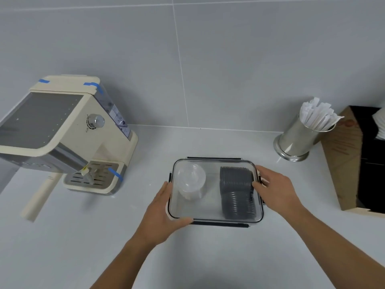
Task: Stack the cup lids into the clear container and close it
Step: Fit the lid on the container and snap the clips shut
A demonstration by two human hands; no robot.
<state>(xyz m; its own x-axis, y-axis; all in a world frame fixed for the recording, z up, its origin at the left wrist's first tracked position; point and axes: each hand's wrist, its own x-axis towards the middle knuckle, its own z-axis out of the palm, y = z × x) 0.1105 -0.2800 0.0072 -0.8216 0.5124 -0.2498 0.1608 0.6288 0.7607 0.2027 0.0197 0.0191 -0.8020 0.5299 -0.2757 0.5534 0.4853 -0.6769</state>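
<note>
The clear container (212,211) sits on the white counter in the middle of the view, with its transparent cover lying on top. Inside, a stack of clear cup lids (190,181) stands at the left and stacks of black cup lids (236,190) fill the right side. My left hand (164,207) grips the container's left edge, thumb at the front left corner. My right hand (273,186) holds the right edge, fingers over the cover and on the side latch. Black latches show along the front and back edges.
A cream coffee machine (68,134) with blue tape stands at the left. A steel cup of wrapped straws (302,136) stands back right. A brown and black box (354,161) lies at the right edge. A grey tiled wall rises behind.
</note>
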